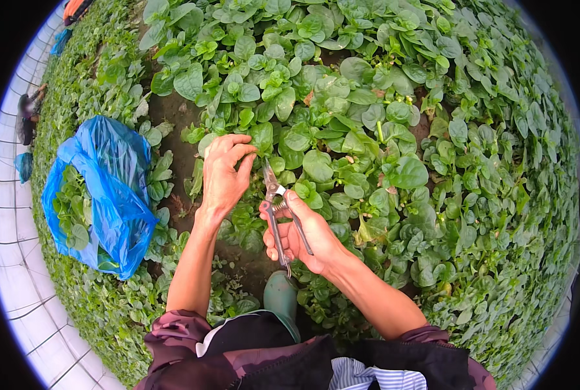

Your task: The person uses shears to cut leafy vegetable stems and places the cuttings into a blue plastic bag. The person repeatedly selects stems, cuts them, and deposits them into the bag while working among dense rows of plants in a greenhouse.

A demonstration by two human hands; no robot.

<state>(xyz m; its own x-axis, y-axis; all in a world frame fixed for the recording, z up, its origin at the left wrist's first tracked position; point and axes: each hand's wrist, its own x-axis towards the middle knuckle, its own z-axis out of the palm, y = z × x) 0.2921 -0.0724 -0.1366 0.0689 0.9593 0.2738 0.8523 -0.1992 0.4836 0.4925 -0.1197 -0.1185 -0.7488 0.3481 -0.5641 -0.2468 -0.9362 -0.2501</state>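
Pruning shears point(270, 195) with dark handles and a red pivot area lie in my right hand point(299, 229), their blades pointing up towards the leaves. Just left of the blade tips, my left hand point(229, 168) pinches the edge or stem of a green leafy shoot point(261, 138) between thumb and fingers. The leaves partly hide what exactly the fingertips hold. A blue plastic bag point(119, 195) stands to the left of my left forearm, its mouth spread, with picked green leaves point(73, 209) inside.
Dense broad-leaved plants point(392, 122) surround me, with bare soil point(173, 117) showing between rows. A green rubber boot point(281, 295) stands below my hands. At the far left are another person point(25, 117), small blue bags point(23, 166) and a pale wall with dark ribs point(7, 214).
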